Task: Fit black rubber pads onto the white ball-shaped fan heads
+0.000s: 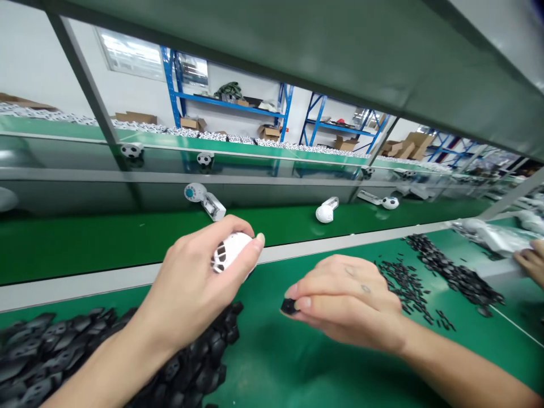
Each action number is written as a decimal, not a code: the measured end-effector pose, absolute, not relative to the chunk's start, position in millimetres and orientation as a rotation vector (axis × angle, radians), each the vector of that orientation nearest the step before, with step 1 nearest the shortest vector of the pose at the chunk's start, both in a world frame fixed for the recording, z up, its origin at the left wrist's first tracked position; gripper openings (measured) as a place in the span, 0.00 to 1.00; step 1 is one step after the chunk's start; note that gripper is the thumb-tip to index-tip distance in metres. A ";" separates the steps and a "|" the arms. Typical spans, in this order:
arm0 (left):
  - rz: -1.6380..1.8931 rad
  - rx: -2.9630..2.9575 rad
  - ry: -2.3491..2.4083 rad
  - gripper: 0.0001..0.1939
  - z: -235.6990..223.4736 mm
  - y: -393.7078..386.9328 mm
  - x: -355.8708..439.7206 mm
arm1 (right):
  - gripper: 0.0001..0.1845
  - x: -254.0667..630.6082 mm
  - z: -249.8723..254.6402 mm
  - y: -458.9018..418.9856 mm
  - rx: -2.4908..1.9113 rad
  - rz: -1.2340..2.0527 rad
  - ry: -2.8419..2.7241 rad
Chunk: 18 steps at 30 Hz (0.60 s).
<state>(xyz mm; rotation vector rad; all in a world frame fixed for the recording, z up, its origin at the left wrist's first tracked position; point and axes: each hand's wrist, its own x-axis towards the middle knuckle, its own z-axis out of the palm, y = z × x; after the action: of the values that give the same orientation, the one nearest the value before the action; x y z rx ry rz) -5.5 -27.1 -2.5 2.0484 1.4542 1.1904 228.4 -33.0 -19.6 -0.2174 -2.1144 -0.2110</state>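
Note:
My left hand (199, 266) is closed around a white rounded plastic shell (233, 249) with black patches like a football. Most of the shell is hidden behind the fingers. To its right, my right hand (348, 300) pinches a small black plastic piece (289, 306) between thumb and fingertips. The two parts are held apart above the green work surface (263, 362). Below my left wrist lies a heap of black plastic parts (199, 362). Beyond my right hand are scattered small black pieces (406, 283).
A green conveyor belt (272, 226) runs across, carrying white ball-headed parts (325, 213). Larger black pieces (454, 272) lie in a strip at right, near another person's hand (531, 260). An overhead shelf (340, 51) slants above; blue racks (229, 102) stand behind.

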 end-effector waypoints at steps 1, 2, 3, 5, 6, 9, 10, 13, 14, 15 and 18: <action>1.151 2.031 1.460 0.22 1.2 -26.7 -7.0 | 0.04 224.3 -23.9 -33.5 -0.240 -0.138 -2.084; 1.118 2.011 1.450 0.23 4.7 -25.9 -8.7 | 0.04 220.2 -28.0 -34.6 -0.262 -0.054 -2.061; 1.094 1.990 1.427 0.23 7.7 -25.0 -10.5 | 0.04 216.2 -31.8 -36.0 -0.286 0.042 -2.051; 1.065 1.949 1.350 0.23 11.2 -23.2 -13.5 | 0.04 209.5 -38.1 -39.4 -0.352 0.268 -2.014; 1.062 1.933 1.312 0.23 11.4 -22.9 -14.7 | 0.05 206.9 -40.6 -41.0 -0.411 0.398 -1.978; 1.174 1.891 1.233 0.23 6.1 -26.3 -16.0 | 0.10 201.2 -46.3 -43.3 -0.663 0.853 -1.786; 1.240 1.884 1.208 0.23 3.2 -29.2 -15.7 | 0.13 199.9 -47.6 -43.4 -0.739 1.004 -1.712; 1.399 1.978 1.083 0.22 -3.6 -41.5 -12.5 | 0.20 197.8 -47.5 -43.1 -0.807 1.396 -1.491; 1.431 2.058 1.027 0.20 -4.5 -46.0 -10.6 | 0.22 197.9 -45.9 -43.5 -0.782 1.501 -1.424; 1.459 2.155 0.971 0.18 -4.7 -50.3 -8.5 | 0.23 198.4 -43.6 -44.3 -0.748 1.594 -1.364; 1.559 2.429 0.832 0.13 -3.9 -58.8 -1.8 | 0.24 200.8 -34.3 -49.0 -0.637 1.789 -1.249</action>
<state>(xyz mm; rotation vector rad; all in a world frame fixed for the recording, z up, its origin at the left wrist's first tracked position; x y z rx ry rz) -1.8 -58.8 -3.9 2.4292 0.8320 1.5592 200.8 -49.0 -34.3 -0.6375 -1.2494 1.7887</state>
